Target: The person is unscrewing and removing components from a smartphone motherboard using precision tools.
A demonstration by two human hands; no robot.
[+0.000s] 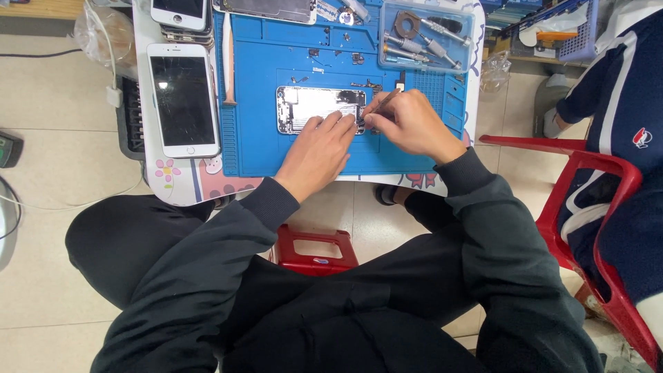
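Seen from above: an opened phone point(314, 108), back shell up with its innards bare, lying across the middle of a blue mat point(414, 155) on a small white table point(179, 186).

Left hand point(318, 148) laid flat-ish on the mat, fingers point(342, 123) stretched out and pressing on the phone's right end, gripping nothing. Right hand point(411, 124) closed in a pinch round a thin tool point(384, 101), tip aimed down at the same end of the phone, just beside the left fingertips. Whether the tip touches the phone: cannot tell.

Both arms in dark sleeves, dark trousers below, red stool point(316, 250) between the knees.

Left of the mat, a white phone point(183, 99) face up, dark screen, well apart from the hands. Above it, a stack of more phones point(181, 17) at the table's far edge. At the mat's top right, a clear tray point(425, 34) with screwdrivers and small tools. Tiny loose parts scattered on the mat above the opened phone, too small to make out.

At the right, another person point(621, 117) in a navy-and-white top seated on a red chair point(587, 207), hands out of sight.
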